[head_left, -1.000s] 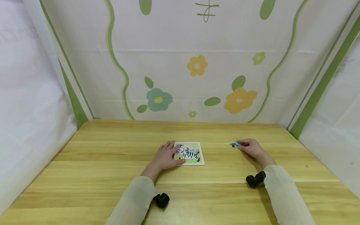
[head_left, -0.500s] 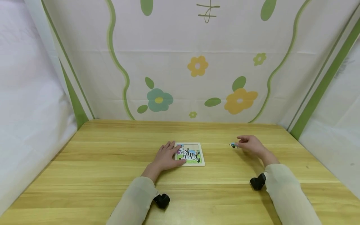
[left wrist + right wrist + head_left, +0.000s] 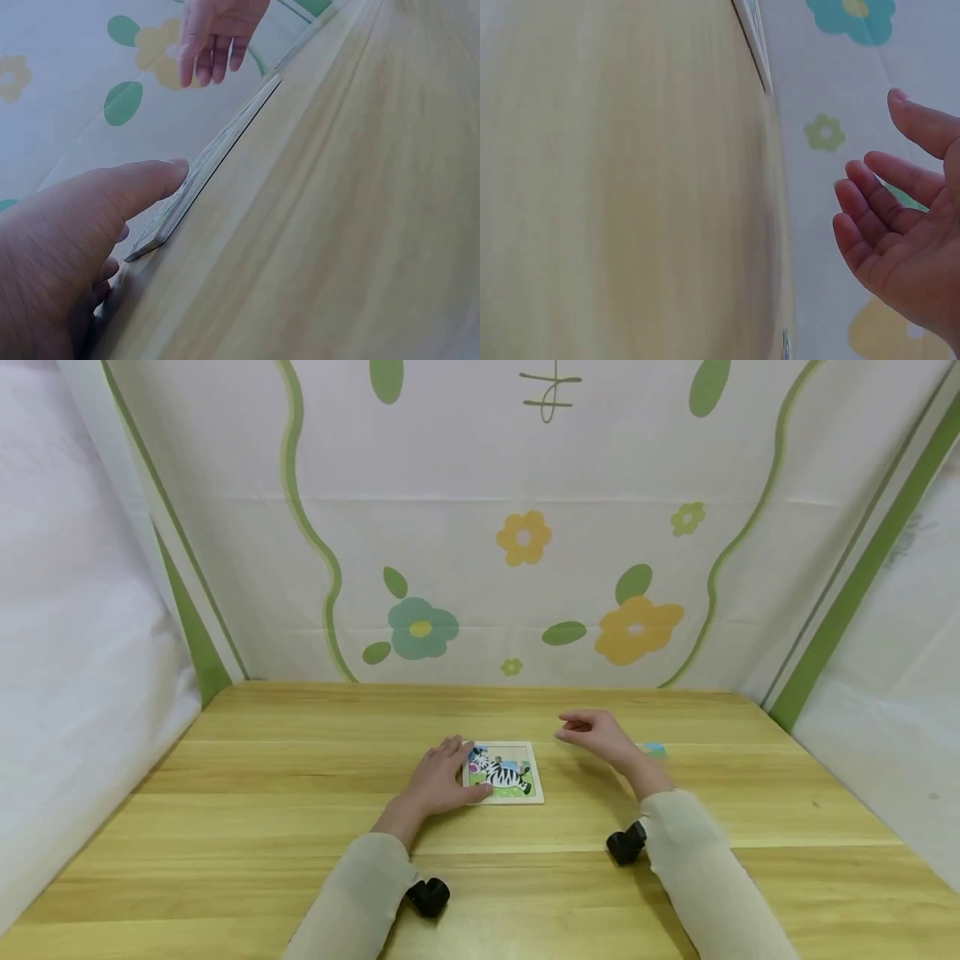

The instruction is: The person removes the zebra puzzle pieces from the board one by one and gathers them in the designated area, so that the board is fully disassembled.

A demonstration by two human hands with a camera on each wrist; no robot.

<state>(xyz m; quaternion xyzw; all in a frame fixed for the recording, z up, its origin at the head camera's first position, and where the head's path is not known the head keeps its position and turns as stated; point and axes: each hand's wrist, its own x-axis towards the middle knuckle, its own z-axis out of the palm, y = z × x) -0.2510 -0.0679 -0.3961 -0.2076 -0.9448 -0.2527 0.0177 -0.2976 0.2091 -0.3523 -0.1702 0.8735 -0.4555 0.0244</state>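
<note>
A small square zebra puzzle (image 3: 508, 778) in a pale wooden frame lies flat on the table. My left hand (image 3: 438, 781) rests at its left side, the fingers spread along the frame and the thumb over the near left corner. The left wrist view shows that thumb (image 3: 154, 184) at the puzzle's edge. Just right of the puzzle, my right hand (image 3: 600, 737) is raised over the table. Its fingers are loosely bent, and the right wrist view shows nothing in the palm (image 3: 922, 262). Beyond the right wrist lies a blue and green puzzle piece (image 3: 654, 749), partly hidden by the arm.
The wooden table (image 3: 525, 877) reaches back to a white cloth (image 3: 480, 468) printed with flowers and leaves. More white cloth (image 3: 82, 635) hangs at both sides. A black wrist camera (image 3: 429, 897) is worn on each sleeve.
My right hand has let go of the puzzle piece and moved left towards the puzzle, leaving the piece on the table. The left hand has stayed at the puzzle.
</note>
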